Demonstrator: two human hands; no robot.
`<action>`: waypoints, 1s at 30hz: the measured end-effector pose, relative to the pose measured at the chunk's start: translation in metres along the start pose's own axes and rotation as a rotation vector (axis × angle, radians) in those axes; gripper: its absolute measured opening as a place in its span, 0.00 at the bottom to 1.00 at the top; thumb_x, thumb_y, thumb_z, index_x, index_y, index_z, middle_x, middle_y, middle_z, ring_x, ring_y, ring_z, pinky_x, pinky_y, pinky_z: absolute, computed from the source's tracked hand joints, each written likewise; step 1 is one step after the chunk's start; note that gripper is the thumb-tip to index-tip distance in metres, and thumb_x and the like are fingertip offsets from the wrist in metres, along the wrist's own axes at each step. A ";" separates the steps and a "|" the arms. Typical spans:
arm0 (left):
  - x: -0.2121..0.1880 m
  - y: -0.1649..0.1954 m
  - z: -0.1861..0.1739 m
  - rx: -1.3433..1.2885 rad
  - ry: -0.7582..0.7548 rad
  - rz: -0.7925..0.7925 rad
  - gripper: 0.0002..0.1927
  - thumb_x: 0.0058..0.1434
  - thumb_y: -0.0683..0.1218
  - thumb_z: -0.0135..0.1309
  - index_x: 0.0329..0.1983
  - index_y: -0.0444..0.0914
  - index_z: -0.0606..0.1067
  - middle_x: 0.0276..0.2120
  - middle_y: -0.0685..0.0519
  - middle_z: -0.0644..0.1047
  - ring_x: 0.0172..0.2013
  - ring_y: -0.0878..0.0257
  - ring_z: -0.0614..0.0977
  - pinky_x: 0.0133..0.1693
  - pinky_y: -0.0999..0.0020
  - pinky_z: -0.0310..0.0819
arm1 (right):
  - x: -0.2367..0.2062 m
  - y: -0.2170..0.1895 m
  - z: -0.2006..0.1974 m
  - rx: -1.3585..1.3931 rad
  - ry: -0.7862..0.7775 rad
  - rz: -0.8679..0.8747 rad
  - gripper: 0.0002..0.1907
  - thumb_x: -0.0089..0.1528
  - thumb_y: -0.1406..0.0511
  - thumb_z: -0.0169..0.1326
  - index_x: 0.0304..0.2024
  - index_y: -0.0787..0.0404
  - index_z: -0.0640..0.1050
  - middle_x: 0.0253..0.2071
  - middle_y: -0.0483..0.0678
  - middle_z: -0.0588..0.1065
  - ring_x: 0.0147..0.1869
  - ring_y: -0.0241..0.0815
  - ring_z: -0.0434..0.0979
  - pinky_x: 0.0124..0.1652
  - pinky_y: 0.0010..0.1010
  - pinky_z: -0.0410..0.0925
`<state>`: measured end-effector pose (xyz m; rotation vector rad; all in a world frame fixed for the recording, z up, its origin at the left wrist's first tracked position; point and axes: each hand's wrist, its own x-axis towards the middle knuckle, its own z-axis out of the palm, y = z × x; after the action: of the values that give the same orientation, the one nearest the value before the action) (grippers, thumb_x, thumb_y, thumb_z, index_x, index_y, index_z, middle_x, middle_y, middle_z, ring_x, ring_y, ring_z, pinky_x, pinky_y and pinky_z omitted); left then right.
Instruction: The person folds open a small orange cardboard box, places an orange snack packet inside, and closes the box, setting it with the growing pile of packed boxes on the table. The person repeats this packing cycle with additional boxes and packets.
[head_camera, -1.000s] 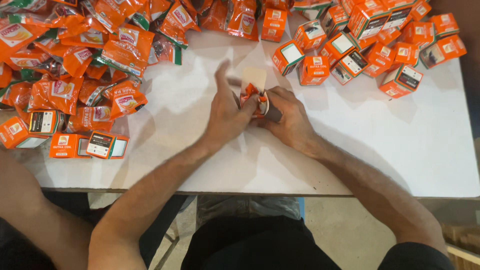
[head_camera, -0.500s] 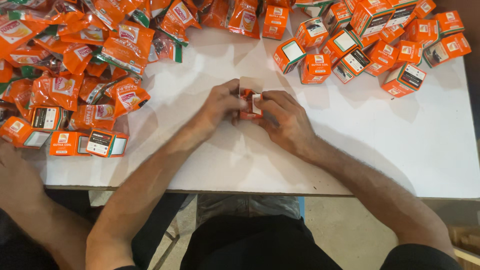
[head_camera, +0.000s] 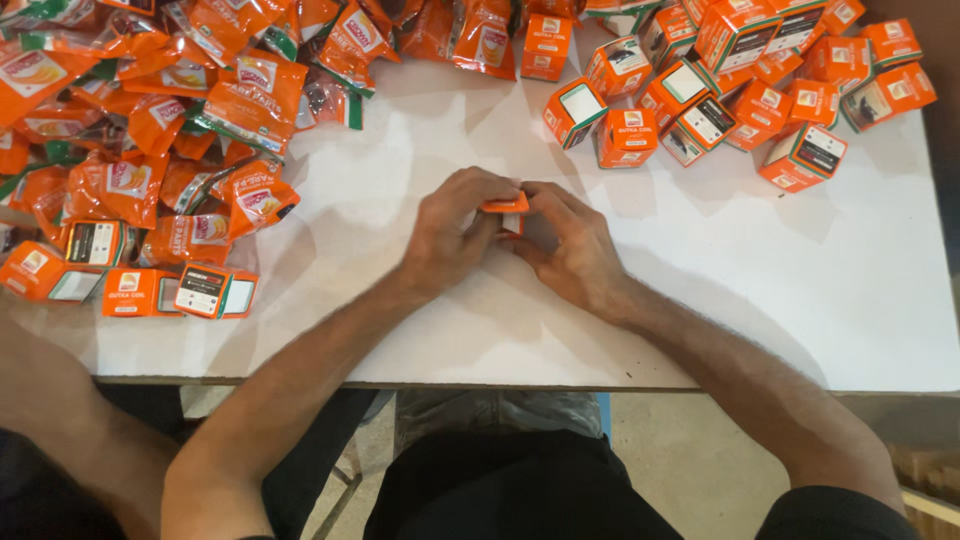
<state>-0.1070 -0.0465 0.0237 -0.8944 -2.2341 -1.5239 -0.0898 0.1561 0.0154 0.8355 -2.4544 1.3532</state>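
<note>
Your left hand (head_camera: 455, 235) and right hand (head_camera: 570, 245) meet over the middle of the white table (head_camera: 800, 300), and between them you hold a small orange box (head_camera: 505, 206). Both hands are closed on it: the left fingers curl over its left end, the right fingers wrap its right end and the side facing you, so only its orange top edge shows between your fingertips. Whether the box touches the table cannot be told; your hands hide its underside.

Beyond the grip and to its right lies a cluster of finished orange boxes (head_camera: 700, 90), some upright, some tipped on their sides, the nearest one (head_camera: 626, 137) just past your right fingers. Beyond and to the left of the grip is a heap of orange pouches (head_camera: 200, 110), piled loosely over one another. Well to the left of your left wrist, a short row of boxes (head_camera: 165, 292) lies along the table's near edge. At the lower left, another person's arm (head_camera: 60, 400) rests by the table corner, well apart from your grip.
</note>
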 end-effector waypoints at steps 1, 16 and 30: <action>-0.001 0.003 -0.004 0.006 -0.044 0.034 0.17 0.58 0.30 0.55 0.51 0.34 0.75 0.53 0.45 0.80 0.55 0.49 0.83 0.56 0.60 0.81 | 0.000 0.001 0.000 0.018 -0.011 0.034 0.24 0.58 0.69 0.70 0.49 0.63 0.69 0.58 0.56 0.76 0.60 0.58 0.79 0.55 0.42 0.74; -0.011 0.005 -0.022 0.198 -0.228 0.162 0.14 0.63 0.38 0.64 0.51 0.37 0.76 0.65 0.44 0.72 0.64 0.46 0.77 0.61 0.58 0.76 | 0.001 -0.002 -0.002 -0.001 -0.045 0.018 0.26 0.58 0.70 0.67 0.52 0.61 0.66 0.56 0.56 0.77 0.57 0.59 0.80 0.52 0.42 0.75; 0.053 -0.021 -0.075 0.624 0.151 0.300 0.25 0.63 0.39 0.65 0.62 0.40 0.70 0.62 0.45 0.71 0.64 0.42 0.72 0.68 0.48 0.66 | 0.034 0.035 -0.048 -0.434 0.389 -0.204 0.45 0.64 0.66 0.70 0.73 0.55 0.54 0.73 0.56 0.49 0.77 0.55 0.51 0.70 0.45 0.56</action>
<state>-0.1684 -0.1031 0.0676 -0.8266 -2.1402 -0.6700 -0.1414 0.1983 0.0322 0.6237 -2.1651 0.7784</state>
